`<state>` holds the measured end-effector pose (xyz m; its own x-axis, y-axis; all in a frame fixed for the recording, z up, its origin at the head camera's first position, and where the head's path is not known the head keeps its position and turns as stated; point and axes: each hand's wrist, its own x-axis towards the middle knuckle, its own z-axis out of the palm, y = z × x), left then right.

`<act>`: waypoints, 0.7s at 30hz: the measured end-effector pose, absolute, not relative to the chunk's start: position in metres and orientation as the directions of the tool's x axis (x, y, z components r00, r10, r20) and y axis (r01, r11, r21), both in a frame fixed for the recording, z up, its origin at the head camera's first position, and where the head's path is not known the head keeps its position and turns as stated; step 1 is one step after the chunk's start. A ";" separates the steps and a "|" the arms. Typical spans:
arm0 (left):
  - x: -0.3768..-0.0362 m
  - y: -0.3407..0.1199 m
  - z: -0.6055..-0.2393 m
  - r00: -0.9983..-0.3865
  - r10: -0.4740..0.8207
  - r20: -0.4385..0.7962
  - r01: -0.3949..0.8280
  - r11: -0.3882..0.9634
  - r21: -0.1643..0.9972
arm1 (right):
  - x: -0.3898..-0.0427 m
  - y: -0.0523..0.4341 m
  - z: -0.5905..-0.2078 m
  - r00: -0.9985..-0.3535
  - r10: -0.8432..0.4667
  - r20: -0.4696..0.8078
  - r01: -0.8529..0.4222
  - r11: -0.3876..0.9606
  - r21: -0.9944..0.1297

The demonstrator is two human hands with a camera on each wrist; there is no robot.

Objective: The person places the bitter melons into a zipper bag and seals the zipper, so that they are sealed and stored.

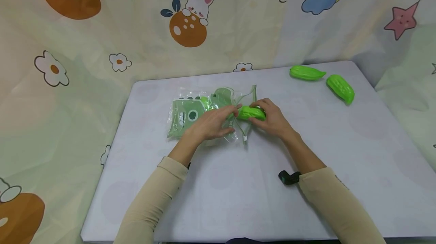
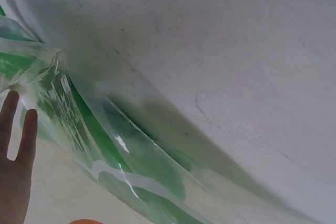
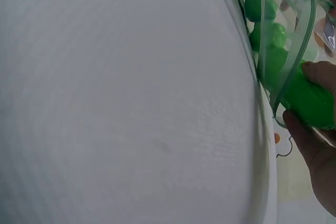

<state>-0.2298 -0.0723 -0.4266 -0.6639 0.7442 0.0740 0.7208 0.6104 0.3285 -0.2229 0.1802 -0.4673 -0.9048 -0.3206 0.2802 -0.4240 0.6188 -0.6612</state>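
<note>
A clear zip bag (image 1: 181,117) with a green cartoon print lies on the white table, its zip edge toward the right. My right hand (image 1: 274,119) grips a bright green, bumpy bitter melon (image 1: 252,113) between thumb and fingers, with its front end at the bag's mouth. In the right wrist view that melon (image 3: 310,98) overlaps the green zip strip (image 3: 302,51). My left hand (image 1: 212,122) rests on the bag near the mouth, thumb and forefinger spread apart. Straight fingers (image 2: 26,135) touch the plastic in the left wrist view. Something bright green (image 1: 205,102) shows through the bag.
Two more green bitter melons lie at the table's back right, one (image 1: 307,73) near the far edge and another (image 1: 340,89) beside it. A patterned cloth (image 1: 136,20) hangs behind the table (image 1: 218,206). A black wrist device (image 1: 288,177) sits at the right cuff.
</note>
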 end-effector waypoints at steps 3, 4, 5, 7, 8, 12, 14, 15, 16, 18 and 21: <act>-0.230 -0.071 -0.426 -0.668 0.740 0.084 0.724 0.619 0.305 | -0.221 0.177 -0.465 -0.888 -0.356 0.292 -0.456 0.601 -0.656; -0.230 -0.071 -0.426 -0.668 0.739 0.085 0.724 0.621 0.300 | -0.221 0.176 -0.464 -0.883 -0.370 0.289 -0.464 0.592 -0.659; -0.230 -0.071 -0.426 -0.669 0.738 0.087 0.724 0.622 0.298 | -0.220 0.176 -0.463 -0.879 -0.383 0.284 -0.469 0.585 -0.662; -0.230 -0.070 -0.426 -0.670 0.737 0.090 0.725 0.622 0.296 | -0.220 0.175 -0.462 -0.873 -0.400 0.278 -0.475 0.574 -0.667; -0.230 -0.071 -0.427 -0.668 0.738 0.091 0.726 0.620 0.298 | -0.220 0.174 -0.462 -0.871 -0.405 0.277 -0.477 0.570 -0.668; -0.232 -0.071 -0.428 -0.655 0.749 0.098 0.736 0.603 0.308 | -0.221 0.173 -0.461 -0.864 -0.400 0.305 -0.495 0.567 -0.658; -0.233 -0.072 -0.429 -0.651 0.753 0.099 0.738 0.598 0.312 | -0.222 0.171 -0.460 -0.863 -0.390 0.321 -0.500 0.563 -0.658; -0.233 -0.072 -0.429 -0.649 0.755 0.099 0.740 0.594 0.316 | -0.223 0.170 -0.461 -0.864 -0.383 0.327 -0.498 0.560 -0.662; -0.233 -0.072 -0.429 -0.650 0.754 0.097 0.739 0.596 0.315 | -0.223 0.170 -0.461 -0.865 -0.375 0.334 -0.498 0.554 -0.668; -0.232 -0.072 -0.429 -0.649 0.755 0.097 0.739 0.595 0.317 | -0.224 0.168 -0.462 -0.876 -0.353 0.327 -0.478 0.554 -0.681; -0.232 -0.072 -0.428 -0.646 0.756 0.104 0.742 0.591 0.317 | -0.226 0.165 -0.465 -0.893 -0.313 0.323 -0.447 0.554 -0.702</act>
<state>-0.2318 -0.0719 -0.4284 -0.6464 0.7558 0.1040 0.7418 0.5907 0.3175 -0.2258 0.1648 -0.4652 -0.8934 -0.3126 0.3226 -0.4474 0.5540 -0.7021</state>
